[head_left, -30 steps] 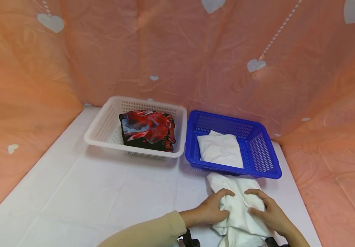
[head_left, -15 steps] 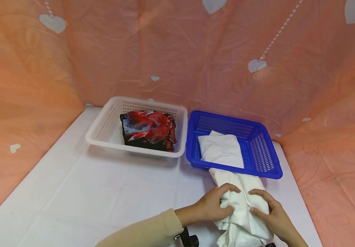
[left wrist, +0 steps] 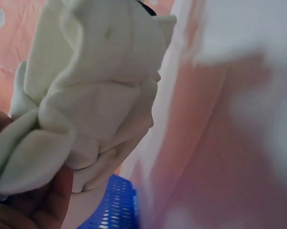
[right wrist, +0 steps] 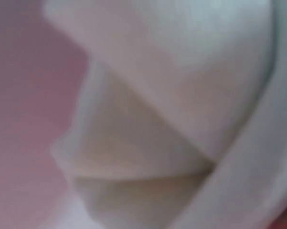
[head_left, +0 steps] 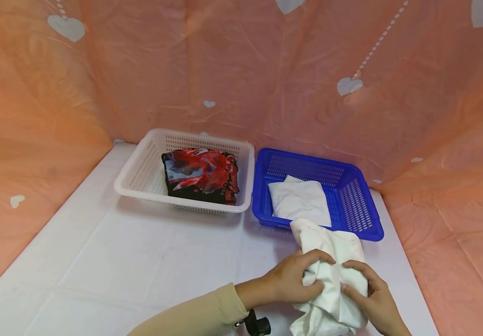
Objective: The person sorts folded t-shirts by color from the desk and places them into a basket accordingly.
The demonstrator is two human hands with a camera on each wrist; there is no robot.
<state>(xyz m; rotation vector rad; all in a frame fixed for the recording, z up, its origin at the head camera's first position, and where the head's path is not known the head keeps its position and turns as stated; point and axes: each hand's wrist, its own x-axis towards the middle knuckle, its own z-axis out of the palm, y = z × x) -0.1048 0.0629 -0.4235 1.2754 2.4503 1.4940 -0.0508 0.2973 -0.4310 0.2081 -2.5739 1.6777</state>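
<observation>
Both my hands grip a bunched white cloth garment point(head_left: 329, 280) just in front of the blue basket. The left hand point(head_left: 293, 280) pinches its left side between thumb and fingers; the right hand point(head_left: 375, 296) holds its right side in the same way. The far end of the garment overlaps the front rim of the blue basket point(head_left: 348, 200) in the head view. Loose folds hang at the near end. In the left wrist view the cloth point(left wrist: 95, 71) looks lifted, with fingertips point(left wrist: 59, 200) at its lower left. Blurred folds of cloth point(right wrist: 148, 119) fill the right wrist view.
Inside the blue basket lies a folded white cloth point(head_left: 300, 200). A white basket point(head_left: 140, 184) stands to its left, holding a folded black garment with a red print point(head_left: 203, 177). The white-covered table point(head_left: 140, 261) is enclosed by an orange curtain point(head_left: 241, 70) with hearts.
The garment has risen and moved forward, so its far end now overlaps the blue basket's front rim. Both hands have moved slightly with it, keeping their hold.
</observation>
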